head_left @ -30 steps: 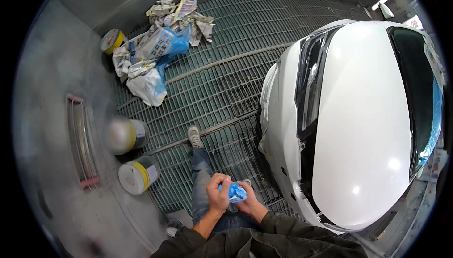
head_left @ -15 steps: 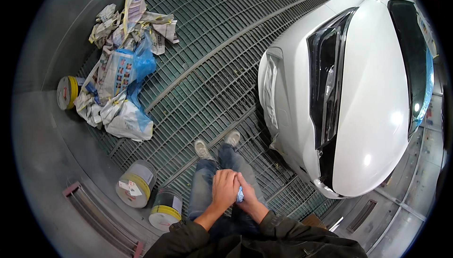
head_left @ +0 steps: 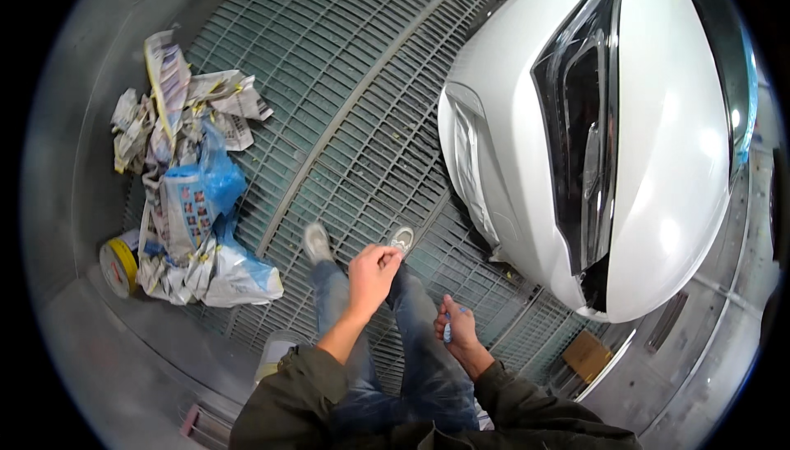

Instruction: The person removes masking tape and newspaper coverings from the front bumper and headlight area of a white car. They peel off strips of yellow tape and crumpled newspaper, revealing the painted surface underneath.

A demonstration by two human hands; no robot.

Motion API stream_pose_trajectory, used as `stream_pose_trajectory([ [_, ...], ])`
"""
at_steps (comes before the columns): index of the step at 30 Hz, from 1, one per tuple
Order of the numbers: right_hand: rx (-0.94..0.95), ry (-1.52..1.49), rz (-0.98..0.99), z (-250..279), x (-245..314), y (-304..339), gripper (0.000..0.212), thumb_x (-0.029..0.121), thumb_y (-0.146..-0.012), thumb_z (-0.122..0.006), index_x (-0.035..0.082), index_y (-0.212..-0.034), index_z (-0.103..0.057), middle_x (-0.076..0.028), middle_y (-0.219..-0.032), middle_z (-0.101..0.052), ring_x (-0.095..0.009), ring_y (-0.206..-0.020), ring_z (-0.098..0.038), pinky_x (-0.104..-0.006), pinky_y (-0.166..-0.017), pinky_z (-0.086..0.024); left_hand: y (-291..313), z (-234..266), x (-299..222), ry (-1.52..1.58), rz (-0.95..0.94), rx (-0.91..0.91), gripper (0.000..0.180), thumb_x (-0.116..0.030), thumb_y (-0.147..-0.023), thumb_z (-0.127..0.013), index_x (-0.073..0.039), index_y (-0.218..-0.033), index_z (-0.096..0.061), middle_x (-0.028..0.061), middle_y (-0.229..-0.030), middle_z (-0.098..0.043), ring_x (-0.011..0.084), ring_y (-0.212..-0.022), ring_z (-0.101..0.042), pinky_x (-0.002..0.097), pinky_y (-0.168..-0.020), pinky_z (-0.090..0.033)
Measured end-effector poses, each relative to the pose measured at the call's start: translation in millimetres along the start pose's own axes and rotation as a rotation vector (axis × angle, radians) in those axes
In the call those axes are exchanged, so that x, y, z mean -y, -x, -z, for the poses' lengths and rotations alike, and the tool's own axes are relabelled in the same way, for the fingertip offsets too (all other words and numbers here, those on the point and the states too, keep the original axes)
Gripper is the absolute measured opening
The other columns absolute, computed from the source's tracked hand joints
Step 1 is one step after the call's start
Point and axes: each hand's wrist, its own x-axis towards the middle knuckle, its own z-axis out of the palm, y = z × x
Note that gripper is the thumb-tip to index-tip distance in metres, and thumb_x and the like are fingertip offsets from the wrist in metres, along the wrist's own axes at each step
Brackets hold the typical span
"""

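The white car (head_left: 650, 162) fills the right of the bay, nose toward the person, and it is the thing to steer by. Its bonnet and bumper look clean and glossy; a strip of blue masking film shows along its far right edge, and a pale sheet hangs down its front corner. Whether any more of the body is masked I cannot tell.

The steel floor grating (head_left: 346, 104) runs left of the car, mostly bare. Well away from the car, at the grating's left edge, lies a heap of crumpled newspaper and blue plastic (head_left: 185, 195), which I judge to be used masking already pulled off. Just beyond that heap sits a can with a yellow band (head_left: 119, 265).

Nearer the car's front corner stands the person, in jeans and grey shoes. The left hand (head_left: 372, 273) is loosely curled, fingertips pinched together, holding nothing I can see. The right hand (head_left: 457, 326), closer to the bumper, is closed around a small blue piece (head_left: 448, 328), crumpled and soft-looking, perhaps tape or film. It looks like late tidying work.
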Motion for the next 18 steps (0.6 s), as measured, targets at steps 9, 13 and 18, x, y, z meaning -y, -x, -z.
stream_pose_trajectory([
  [9, -0.039, -0.030, 0.274, -48, 10, -83, 0.027, 0.025, -0.099, -0.053, 0.000, -0.101, -0.063, 0.000, -0.059, -0.049, -0.009, -0.051, -0.046, -0.0252, -0.048, -0.039, -217, -75, 76, 0.055, 0.010, 0.298, 0.024, -0.021, -0.086, -0.070, 0.001, -0.095, -0.073, 0.0032, -0.071, -0.066, 0.0084, -0.066, -0.055, 0.0265, -0.061, -0.045],
  [13, -0.120, -0.115, 0.384, -59, 4, -160, 0.026, 0.022, -0.099, -0.052, -0.002, -0.100, -0.061, -0.001, -0.058, -0.048, -0.009, -0.049, -0.044, -0.0247, -0.046, -0.037, -307, -151, 92, 0.152, 0.084, 0.389, 0.031, -0.029, -0.087, -0.071, 0.002, -0.087, -0.073, -0.0006, -0.067, -0.060, 0.0069, -0.060, -0.051, 0.0243, -0.054, -0.040],
  [18, -0.129, -0.228, 0.581, -40, -16, -249, 0.025, 0.020, -0.097, -0.056, -0.003, -0.101, -0.064, -0.001, -0.060, -0.052, -0.008, -0.054, -0.048, -0.0238, -0.049, -0.038, -378, -234, 113, 0.370, 0.160, 0.590, 0.042, -0.044, -0.089, -0.067, -0.003, -0.096, -0.068, -0.0035, -0.080, -0.055, 0.0061, -0.062, -0.044, 0.0211, -0.055, -0.037],
])
